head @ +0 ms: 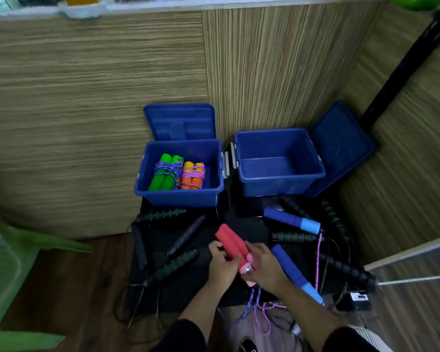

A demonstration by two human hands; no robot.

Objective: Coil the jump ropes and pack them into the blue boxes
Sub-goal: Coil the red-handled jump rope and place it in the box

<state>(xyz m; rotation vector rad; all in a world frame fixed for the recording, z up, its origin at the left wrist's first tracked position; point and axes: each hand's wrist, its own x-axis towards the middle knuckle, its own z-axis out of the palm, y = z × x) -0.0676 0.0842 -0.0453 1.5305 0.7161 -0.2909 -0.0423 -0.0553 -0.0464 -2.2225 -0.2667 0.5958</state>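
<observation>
A: What are the hands doing?

B: Both are on the pair of red jump-rope handles (229, 243), held side by side above the black mat (188, 288). The left hand (222, 266) curls around them from the left; the right hand (263, 262) grips their lower ends, where pink caps show. A purple-and-pink cord (254, 304) hangs below the hands toward the floor.

A: And the boxes?

B: Two blue boxes stand open at the far edge of the mat, against the wood-grain wall. The left box (179, 196) holds a green-handled rope bundle (166, 172) and an orange-handled rope bundle (193, 176), each wrapped in its own cord, lying beside each other. The right box (277, 184) shows only its bare floor. Each lid leans up behind or beside its box.

A: Other ropes?

B: Two blue handles with light-blue caps: one (291, 221) lies near the right box, the other (296, 273) just beside the right wrist. Several black handles with green rings (174, 265) are scattered across the mat on both sides. A green plastic chair (8, 262) stands at the left edge.
</observation>
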